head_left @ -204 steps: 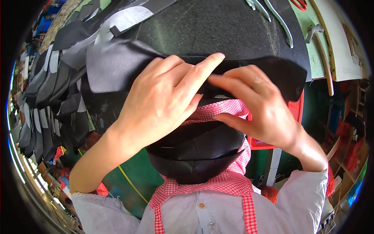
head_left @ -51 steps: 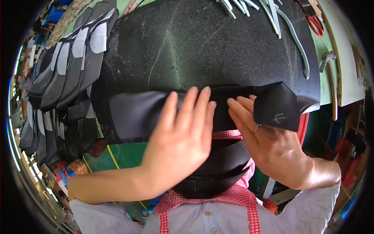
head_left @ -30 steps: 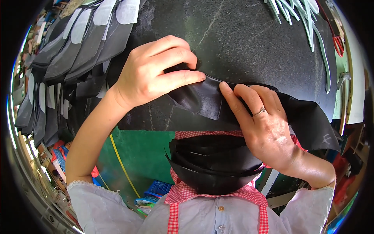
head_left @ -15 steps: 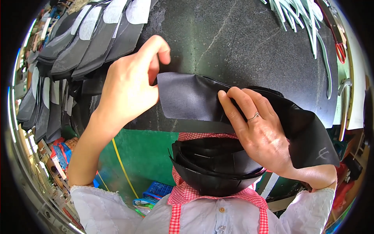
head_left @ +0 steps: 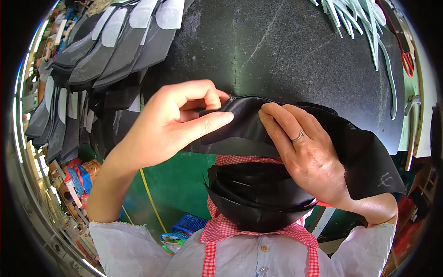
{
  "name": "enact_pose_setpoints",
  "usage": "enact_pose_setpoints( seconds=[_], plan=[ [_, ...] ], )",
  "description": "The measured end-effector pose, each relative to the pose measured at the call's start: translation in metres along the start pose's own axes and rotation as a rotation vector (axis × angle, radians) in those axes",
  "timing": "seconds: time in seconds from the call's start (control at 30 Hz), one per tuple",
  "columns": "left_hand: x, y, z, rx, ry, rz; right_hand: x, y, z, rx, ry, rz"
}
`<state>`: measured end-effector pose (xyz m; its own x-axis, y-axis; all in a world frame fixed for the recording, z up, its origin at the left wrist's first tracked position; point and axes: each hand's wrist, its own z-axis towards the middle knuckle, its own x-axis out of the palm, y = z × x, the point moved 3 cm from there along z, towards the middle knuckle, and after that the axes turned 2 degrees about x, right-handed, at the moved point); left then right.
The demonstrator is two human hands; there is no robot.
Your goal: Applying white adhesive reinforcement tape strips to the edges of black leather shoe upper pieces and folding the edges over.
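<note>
A long black leather-like piece (head_left: 247, 119) lies along the near edge of the dark work surface, and its right end, with a pale chalk mark, drapes over my right forearm. My left hand (head_left: 170, 124) is closed on its left end, the thumb on the near face and the curled fingers at the far edge. My right hand (head_left: 309, 152), with a ring on one finger, grips the middle of the piece; its fingertips press on top and the thumb is hidden. Several curved black pieces (head_left: 263, 207) sit nested on my lap over a red checked apron (head_left: 221, 229).
Layered dark cut pieces with white patches (head_left: 134, 51) are piled on the left of the dark slab (head_left: 277, 55). Pale green strips (head_left: 350, 21) hang at the far right, beside red-handled scissors (head_left: 407, 64). A blue basket (head_left: 190, 223) stands below on the green floor.
My left hand has come down and right onto the left end of the black piece, closing on it and folding its edge. The right hand keeps its hold with little movement.
</note>
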<state>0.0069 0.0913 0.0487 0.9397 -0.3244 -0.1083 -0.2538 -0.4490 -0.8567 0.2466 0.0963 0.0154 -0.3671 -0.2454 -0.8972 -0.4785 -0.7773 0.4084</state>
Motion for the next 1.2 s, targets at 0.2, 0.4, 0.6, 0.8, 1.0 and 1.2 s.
enact_pose_setpoints(
  seconds=[0.2,0.4,0.6,0.8,1.0,1.2],
  plan=[
    [-0.005,0.002,0.004,0.008,0.158,0.038,0.003,-0.005,-0.003,-0.006,-0.024,0.065],
    [-0.001,0.019,0.037,0.207,-0.228,0.519,0.003,-0.001,0.002,-0.041,-0.012,0.009],
    [0.001,0.010,0.039,0.341,-0.214,0.618,0.002,0.007,0.015,-0.063,0.031,-0.097],
    [0.006,0.002,0.025,0.966,-0.366,0.862,0.010,0.023,0.030,-0.038,0.092,-0.182],
    [0.026,0.064,-0.033,0.576,0.056,1.153,-0.052,-0.002,-0.031,0.136,0.172,-0.055],
    [0.108,0.021,0.025,0.890,-0.059,0.623,-0.072,-0.021,-0.023,0.168,0.319,0.039]
  ],
)
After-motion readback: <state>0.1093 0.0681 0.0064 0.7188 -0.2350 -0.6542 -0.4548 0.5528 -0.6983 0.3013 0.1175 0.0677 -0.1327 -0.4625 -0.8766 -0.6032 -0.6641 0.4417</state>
